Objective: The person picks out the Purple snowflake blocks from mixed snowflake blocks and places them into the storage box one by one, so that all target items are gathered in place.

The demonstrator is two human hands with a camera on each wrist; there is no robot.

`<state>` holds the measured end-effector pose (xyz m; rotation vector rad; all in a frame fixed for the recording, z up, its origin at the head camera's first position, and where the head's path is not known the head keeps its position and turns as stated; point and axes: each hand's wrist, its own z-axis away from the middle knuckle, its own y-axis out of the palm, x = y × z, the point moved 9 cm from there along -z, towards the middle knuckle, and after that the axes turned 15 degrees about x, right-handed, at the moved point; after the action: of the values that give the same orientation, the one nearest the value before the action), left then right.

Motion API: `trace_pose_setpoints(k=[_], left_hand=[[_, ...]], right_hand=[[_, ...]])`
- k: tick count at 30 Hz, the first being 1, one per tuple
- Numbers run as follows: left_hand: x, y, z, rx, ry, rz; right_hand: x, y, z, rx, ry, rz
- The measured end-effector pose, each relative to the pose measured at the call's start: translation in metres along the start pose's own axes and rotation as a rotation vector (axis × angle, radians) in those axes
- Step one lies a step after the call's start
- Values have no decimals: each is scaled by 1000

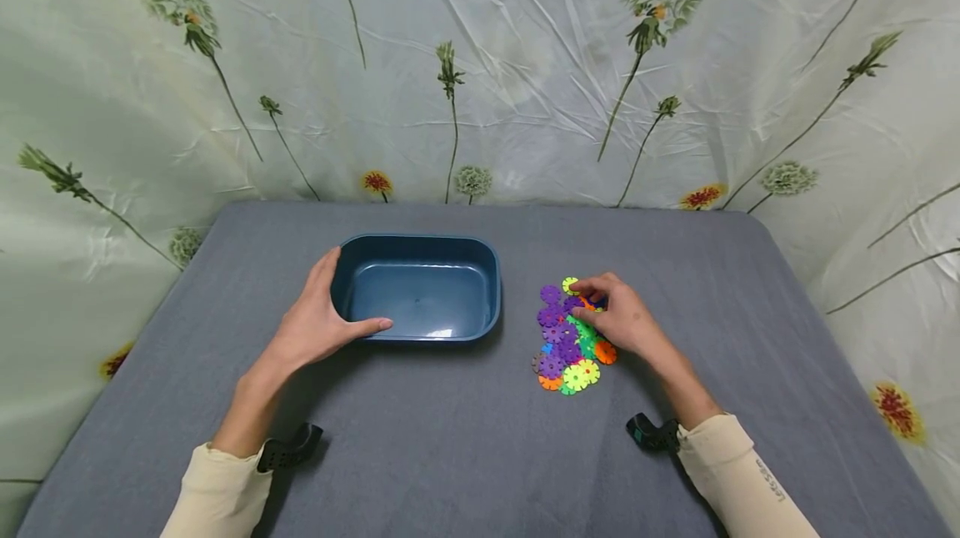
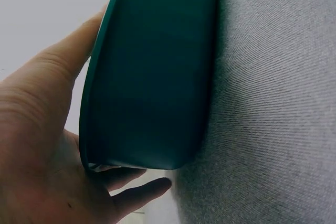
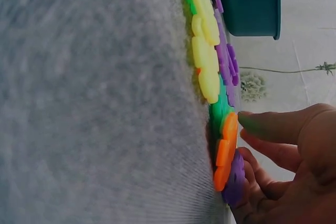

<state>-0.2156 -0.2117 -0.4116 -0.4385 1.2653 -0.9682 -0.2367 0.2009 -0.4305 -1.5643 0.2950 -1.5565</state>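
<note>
A dark blue plastic basin [image 1: 416, 292] sits on the table, its inside bare. My left hand [image 1: 315, 317] grips its left end, thumb along the front rim and fingers around the far left corner; the left wrist view shows the basin's outer wall [image 2: 147, 87] close by. To the basin's right lies a pile of flat toothed plastic discs [image 1: 551, 336], purple, yellow, green and orange. Over its far right part is my right hand [image 1: 618, 317], thumb and index finger apart. In the right wrist view, its lower fingers lie beside a purple disc [image 3: 236, 179].
A grey cloth [image 1: 450, 438] covers the table. Behind hangs a pale curtain [image 1: 510, 87] printed with dandelions. Black straps with a camera sit at both wrists, the left one [image 1: 291, 448] and the right one [image 1: 651, 433], near the cloth.
</note>
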Motion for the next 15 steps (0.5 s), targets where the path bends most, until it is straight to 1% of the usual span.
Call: trace_pose_setpoints(k=[8,15], left_hand=[[4,1,-2,51,48,20],[4,1,-3,88,75,37]], right_hand=[[-3,3,-4,13,59,17],[-1,2,-5,22,58,9]])
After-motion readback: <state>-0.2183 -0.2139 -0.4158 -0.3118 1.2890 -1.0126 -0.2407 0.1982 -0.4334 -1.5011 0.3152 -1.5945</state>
